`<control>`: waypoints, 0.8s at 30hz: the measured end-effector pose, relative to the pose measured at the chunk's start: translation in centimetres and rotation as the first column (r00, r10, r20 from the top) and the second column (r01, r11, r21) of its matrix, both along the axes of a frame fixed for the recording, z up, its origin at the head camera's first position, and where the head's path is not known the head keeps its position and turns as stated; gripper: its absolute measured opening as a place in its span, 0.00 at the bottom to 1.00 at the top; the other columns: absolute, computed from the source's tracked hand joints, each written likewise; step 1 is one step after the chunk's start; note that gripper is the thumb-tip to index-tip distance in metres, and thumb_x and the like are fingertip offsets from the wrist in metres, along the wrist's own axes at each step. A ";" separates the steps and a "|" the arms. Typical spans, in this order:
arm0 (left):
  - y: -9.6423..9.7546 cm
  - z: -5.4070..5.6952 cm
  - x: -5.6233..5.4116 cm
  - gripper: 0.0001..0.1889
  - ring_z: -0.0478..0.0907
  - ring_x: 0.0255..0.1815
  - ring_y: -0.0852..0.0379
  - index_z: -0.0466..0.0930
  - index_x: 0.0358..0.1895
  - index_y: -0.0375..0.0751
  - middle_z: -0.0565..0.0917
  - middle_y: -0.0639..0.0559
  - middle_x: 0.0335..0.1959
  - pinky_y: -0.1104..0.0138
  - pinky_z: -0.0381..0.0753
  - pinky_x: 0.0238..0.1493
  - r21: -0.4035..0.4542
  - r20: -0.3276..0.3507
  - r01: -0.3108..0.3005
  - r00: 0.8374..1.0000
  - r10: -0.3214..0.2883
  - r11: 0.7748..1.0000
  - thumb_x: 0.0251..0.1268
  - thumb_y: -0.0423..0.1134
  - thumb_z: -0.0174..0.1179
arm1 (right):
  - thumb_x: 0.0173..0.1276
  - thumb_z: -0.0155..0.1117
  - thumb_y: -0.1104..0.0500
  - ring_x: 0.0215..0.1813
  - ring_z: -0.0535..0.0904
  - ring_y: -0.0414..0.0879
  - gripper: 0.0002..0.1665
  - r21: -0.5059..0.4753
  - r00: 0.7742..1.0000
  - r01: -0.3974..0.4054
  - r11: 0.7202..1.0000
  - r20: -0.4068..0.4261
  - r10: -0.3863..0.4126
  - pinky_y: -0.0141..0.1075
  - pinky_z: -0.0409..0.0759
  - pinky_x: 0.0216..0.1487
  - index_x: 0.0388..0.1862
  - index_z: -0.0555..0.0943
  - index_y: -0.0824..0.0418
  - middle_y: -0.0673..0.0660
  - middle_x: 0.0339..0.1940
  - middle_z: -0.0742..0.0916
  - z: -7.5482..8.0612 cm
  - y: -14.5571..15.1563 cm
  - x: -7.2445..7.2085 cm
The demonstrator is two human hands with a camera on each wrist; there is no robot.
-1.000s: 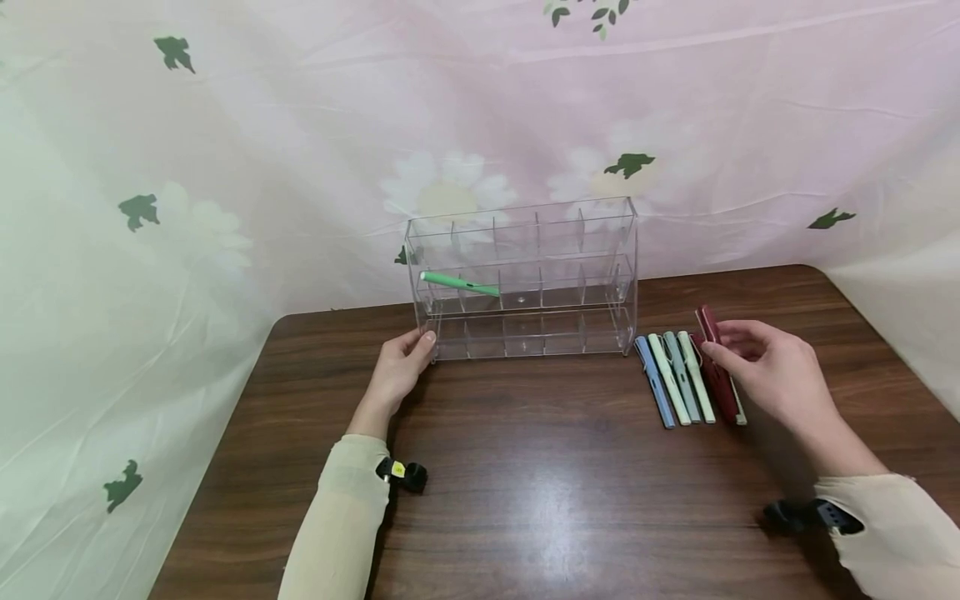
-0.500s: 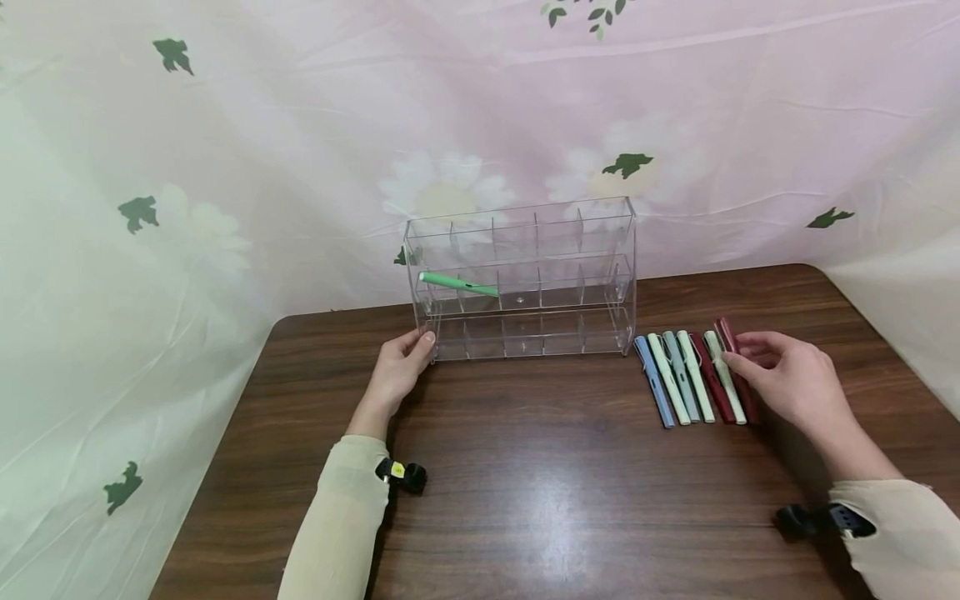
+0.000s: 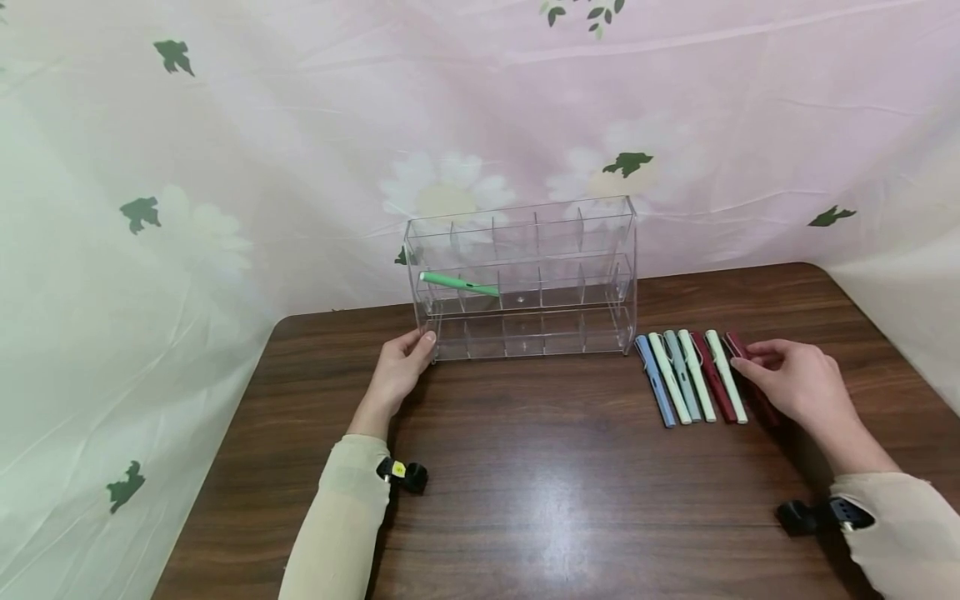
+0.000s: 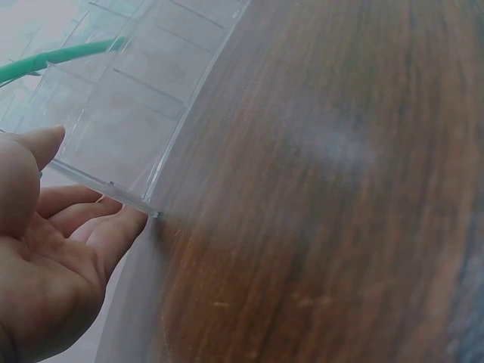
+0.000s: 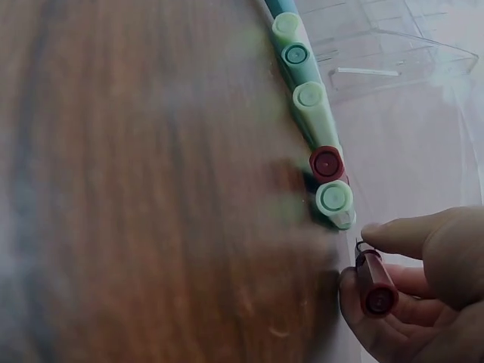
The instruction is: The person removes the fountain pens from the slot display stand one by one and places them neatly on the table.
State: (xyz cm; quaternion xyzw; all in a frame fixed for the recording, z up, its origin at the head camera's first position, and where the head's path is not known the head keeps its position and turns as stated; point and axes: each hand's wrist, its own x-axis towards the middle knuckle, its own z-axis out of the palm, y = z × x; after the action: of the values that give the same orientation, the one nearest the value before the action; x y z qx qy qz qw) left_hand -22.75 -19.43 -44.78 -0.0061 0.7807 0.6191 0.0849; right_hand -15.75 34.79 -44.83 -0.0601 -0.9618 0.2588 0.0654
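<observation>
A clear stepped pen rack [image 3: 525,344] stands at the back of the table, with a green pen [image 3: 459,284] lying slantwise in its middle tier. My left hand [image 3: 396,371] holds the rack's lower left side edge between thumb and fingers. To the right of the rack lies a row of capped pens, among them a blue pen [image 3: 656,383], a dark red pen [image 3: 713,379] and a pale green pen [image 3: 727,379]. At the row's right end my right hand [image 3: 802,383] pinches another dark red pen [image 5: 376,286], its cap pointing to the back; fingers partly hide it.
The brown wooden table [image 3: 525,483] carries the rack and pens. A pale flowered cloth [image 3: 315,167] hangs close behind the rack and along the sides. A small black camera [image 3: 405,475] sits on each wrist.
My right hand has carried the dark red pen from above the row to its right end and lowered it beside the pale green pen. The left hand and rack stay put.
</observation>
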 end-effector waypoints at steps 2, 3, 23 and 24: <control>0.0 -0.1 0.0 0.31 0.71 0.81 0.41 0.61 0.83 0.27 0.70 0.32 0.81 0.56 0.76 0.79 0.001 -0.001 0.000 1.000 0.000 1.000 0.90 0.45 0.50 | 0.79 0.68 0.51 0.41 0.85 0.68 0.27 0.004 1.000 -0.001 1.000 0.009 0.001 0.49 0.78 0.36 0.54 0.84 0.77 0.72 0.38 0.91 0.0 0.0 -0.2; 0.0 -0.1 0.0 0.31 0.71 0.81 0.41 0.61 0.83 0.27 0.70 0.32 0.81 0.56 0.76 0.79 0.005 -0.002 -0.001 1.000 0.001 1.000 0.90 0.45 0.50 | 0.79 0.68 0.51 0.41 0.84 0.67 0.27 0.005 1.000 0.000 1.000 0.016 0.000 0.48 0.77 0.35 0.54 0.84 0.77 0.71 0.36 0.91 0.1 -0.1 -0.2; 0.0 -0.1 -0.1 0.31 0.71 0.81 0.41 0.62 0.82 0.28 0.71 0.33 0.81 0.57 0.76 0.79 0.011 0.010 -0.007 1.000 0.007 1.000 0.90 0.45 0.51 | 0.82 0.62 0.48 0.47 0.81 0.72 0.30 0.009 0.997 -0.016 1.000 0.077 0.015 0.61 0.79 0.41 0.59 0.82 0.78 0.78 0.43 0.89 0.6 -0.3 -0.1; 0.0 -0.1 -0.1 0.31 0.71 0.81 0.41 0.62 0.82 0.28 0.71 0.33 0.80 0.57 0.76 0.79 0.013 0.009 -0.008 1.000 0.007 1.000 0.90 0.45 0.51 | 0.82 0.62 0.48 0.47 0.81 0.71 0.31 0.011 0.997 -0.020 1.000 0.078 0.019 0.60 0.80 0.40 0.59 0.82 0.78 0.78 0.43 0.89 0.7 -0.2 0.0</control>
State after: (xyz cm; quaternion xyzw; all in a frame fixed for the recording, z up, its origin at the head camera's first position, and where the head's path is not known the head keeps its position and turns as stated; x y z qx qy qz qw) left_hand -22.86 -19.45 -44.88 -0.0114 0.7763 0.6243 0.0863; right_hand -15.74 34.57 -44.16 -0.0602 -0.9657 0.2514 0.0256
